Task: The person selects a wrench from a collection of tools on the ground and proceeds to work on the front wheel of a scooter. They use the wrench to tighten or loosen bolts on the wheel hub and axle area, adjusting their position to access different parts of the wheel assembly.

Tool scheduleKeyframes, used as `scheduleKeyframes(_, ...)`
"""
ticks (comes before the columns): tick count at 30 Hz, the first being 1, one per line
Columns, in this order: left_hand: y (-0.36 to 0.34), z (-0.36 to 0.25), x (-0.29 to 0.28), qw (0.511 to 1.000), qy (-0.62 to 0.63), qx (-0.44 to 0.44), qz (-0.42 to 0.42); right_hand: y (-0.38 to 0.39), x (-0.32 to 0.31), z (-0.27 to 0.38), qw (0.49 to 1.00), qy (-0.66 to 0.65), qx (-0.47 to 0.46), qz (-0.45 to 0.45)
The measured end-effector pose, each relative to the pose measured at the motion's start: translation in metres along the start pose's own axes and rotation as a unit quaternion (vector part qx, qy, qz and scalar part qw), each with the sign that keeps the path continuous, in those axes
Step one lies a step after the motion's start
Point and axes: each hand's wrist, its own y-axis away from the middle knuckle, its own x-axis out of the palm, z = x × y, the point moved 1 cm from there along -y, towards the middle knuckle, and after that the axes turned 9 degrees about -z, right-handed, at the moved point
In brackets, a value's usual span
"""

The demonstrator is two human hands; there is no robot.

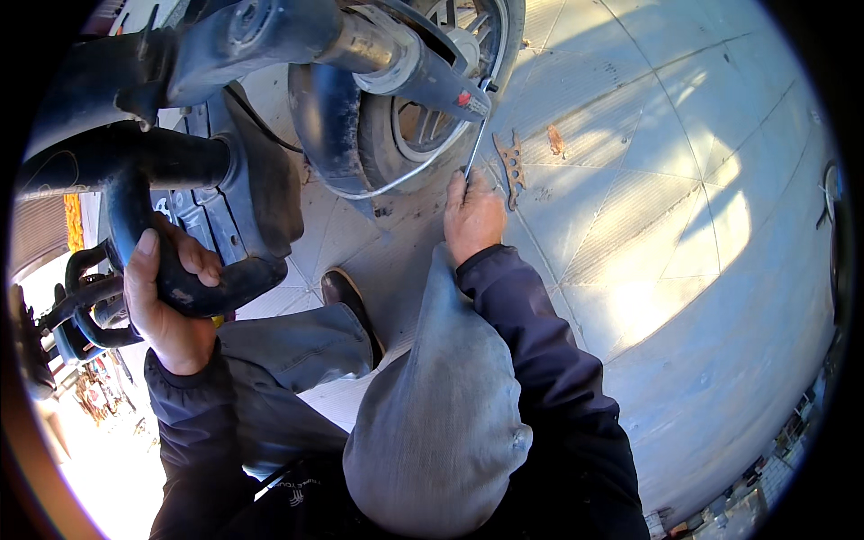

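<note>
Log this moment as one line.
left hand: gripping black bar | right hand: holding thin metal tool, far end by wheel | floor: flat holed metal piece near right hand

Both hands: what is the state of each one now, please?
Left hand: closed around the black curved bar.
Right hand: closed, holding the slim metal tool.

Dark jacket sleeves (558,351), faded grey trousers (432,423), brown shoe (343,295).
</note>
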Motion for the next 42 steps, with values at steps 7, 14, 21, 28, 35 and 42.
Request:
scheduleKeyframes(7,0.001,-0.004,0.004,1.000,-0.017,0.010,-0.010,-0.015,0.023,0.011,0.993,-0.023,0.113,-0.019)
scheduleKeyframes(14,0.002,-0.008,0.008,0.999,-0.042,0.019,-0.019,-0.018,0.027,0.017,0.988,0.062,0.142,-0.025)
scheduleKeyframes(21,0.002,-0.005,0.008,0.999,-0.036,0.009,-0.014,-0.032,0.052,-0.039,0.987,0.112,0.077,-0.088)
scheduleKeyframes(28,0.003,-0.003,0.006,1.000,-0.008,-0.001,-0.017,-0.063,0.064,-0.076,0.984,0.138,-0.008,-0.116)
scheduleKeyframes(35,0.001,-0.001,0.008,0.999,-0.026,0.012,-0.032,-0.060,0.033,-0.095,0.984,0.153,-0.088,-0.004)
scheduleKeyframes(42,-0.001,0.005,0.005,0.999,-0.031,0.015,-0.019,-0.060,0.010,-0.115,0.977,0.115,0.027,0.180)
